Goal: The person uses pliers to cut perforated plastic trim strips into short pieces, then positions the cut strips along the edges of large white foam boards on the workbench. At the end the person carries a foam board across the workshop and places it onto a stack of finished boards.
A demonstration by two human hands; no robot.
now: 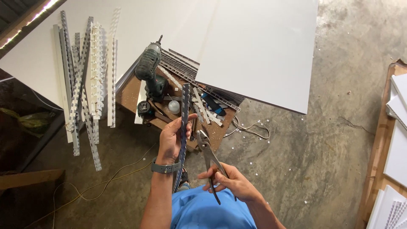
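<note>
the person's left hand was wrapped around a long notched grey strip, fingers clenched on its middle part, thumb pressed on the near side. the strip stood almost upright, its top end above the fingers and its lower end going down past the wrist, behind a grey watch band. the right hand was grasping the handles of metal pliers, fingers curled around them. the pliers' nose pointed up and was just beside the strip, close under the left fingers; i could not tell if it touched the strip. beyond the left fingers a green cordless drill lay on a brown low table with small parts. further left of the fingers, a bundle of similar strips rested on a white board.
</note>
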